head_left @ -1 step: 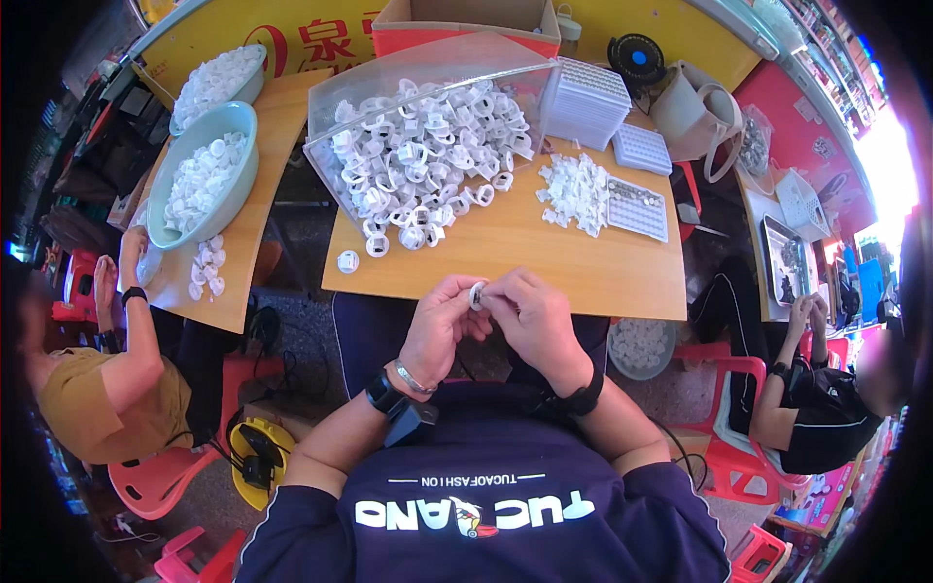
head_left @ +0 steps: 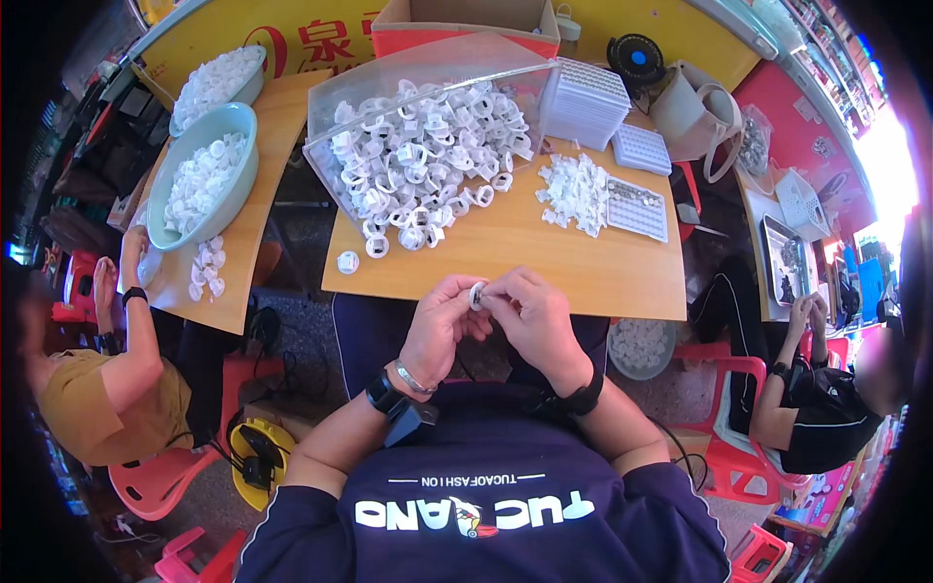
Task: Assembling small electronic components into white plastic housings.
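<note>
At the far left, a co-worker in a mustard shirt was seated, with both hands raised near a green bowl. That bowl was filled with white pieces, and a second bowl, also filled, was placed behind it. More loose pieces were spread on the left table, in front of the near bowl.

On the middle table, a single white part was set apart near the left edge. Beside it, a clear bin was tipped toward the person, and white rings were heaped in it and spilled out at its front. A red box was seen behind.

Just off the table's near edge, a small white ring was held up between the two hands. Its left side was grasped by the thumb and fingers of the left hand. Its right side was pinched by the fingertips of the right hand; whether a smaller part was also held there could not be told.

Farther right, clear chips were piled against a tray on which small metal bits were laid. Trays were stacked behind. Below the table, a tub of white pieces was partly seen. At the far right, another co-worker in black was seated, hands together.
</note>
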Tool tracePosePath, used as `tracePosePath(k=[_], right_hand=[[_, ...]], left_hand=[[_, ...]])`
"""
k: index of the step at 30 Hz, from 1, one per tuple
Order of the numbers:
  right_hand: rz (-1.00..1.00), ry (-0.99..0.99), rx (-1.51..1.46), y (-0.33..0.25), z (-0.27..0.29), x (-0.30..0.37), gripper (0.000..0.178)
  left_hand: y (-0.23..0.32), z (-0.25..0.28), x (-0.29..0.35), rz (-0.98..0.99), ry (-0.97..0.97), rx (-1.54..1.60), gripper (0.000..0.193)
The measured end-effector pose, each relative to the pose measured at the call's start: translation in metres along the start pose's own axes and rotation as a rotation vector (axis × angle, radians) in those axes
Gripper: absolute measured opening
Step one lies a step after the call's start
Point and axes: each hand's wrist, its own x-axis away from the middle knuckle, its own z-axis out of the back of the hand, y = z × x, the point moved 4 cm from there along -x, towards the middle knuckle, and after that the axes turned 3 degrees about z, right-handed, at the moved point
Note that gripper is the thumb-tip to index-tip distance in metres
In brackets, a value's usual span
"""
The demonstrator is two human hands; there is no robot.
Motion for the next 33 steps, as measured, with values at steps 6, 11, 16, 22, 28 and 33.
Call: tracePosePath(k=[6,11,16,22,28,33], right_hand=[[-0.13,0.049,-0.197,0.012,-0.006,0.003,0.006],[-0.214,0.105,-0.43,0.013,-0.007,0.006,0.008],[-0.293,0.093,-0.513,0.012,-0.006,0.004,0.009],[-0.356,0.067,-0.606,0.019,-0.005,0.001,0.012],[-0.446,0.068,-0.774,0.023,-0.012,-0.002,0.014],[-0.418,0.093,-0.811,0.025,-0.016,0.001,0.011]], left_hand=[[-0.001,-0.001,-0.002,-0.023,-0.016,0.018,0.021],[-0.001,-0.002,-0.003,-0.059,-0.054,0.08,0.022],[-0.004,-0.001,-0.004,-0.082,-0.086,0.134,0.021],[-0.005,-0.001,-0.008,-0.088,-0.133,0.153,0.023],[-0.011,0.002,-0.014,-0.139,-0.173,0.223,0.023],[-0.017,0.004,-0.016,-0.136,-0.174,0.211,0.023]])
